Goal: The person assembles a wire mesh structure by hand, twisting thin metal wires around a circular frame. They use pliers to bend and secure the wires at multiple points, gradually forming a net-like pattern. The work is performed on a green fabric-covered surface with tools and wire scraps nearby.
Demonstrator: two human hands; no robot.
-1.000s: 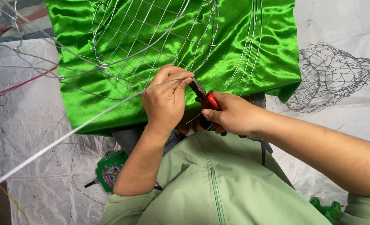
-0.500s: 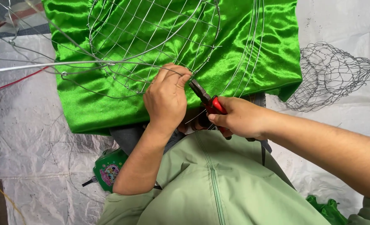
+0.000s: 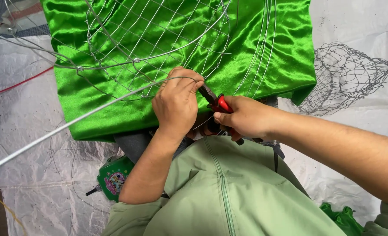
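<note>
Wire [image 3: 93, 111] pinched by left-hand fingers [image 3: 186, 83]; right grips pliers [image 3: 218, 103].

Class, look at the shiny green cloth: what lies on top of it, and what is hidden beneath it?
On the green cloth lies a round wire mesh frame. The left hand grips its wire; the right hand holds red-handled pliers. Whatever lies beneath the cloth is covered.

glossy green satin cloth [image 3: 264, 48], bare metal wire frame [image 3: 159, 39], red plastic-handled pliers [image 3: 218, 104]
</note>
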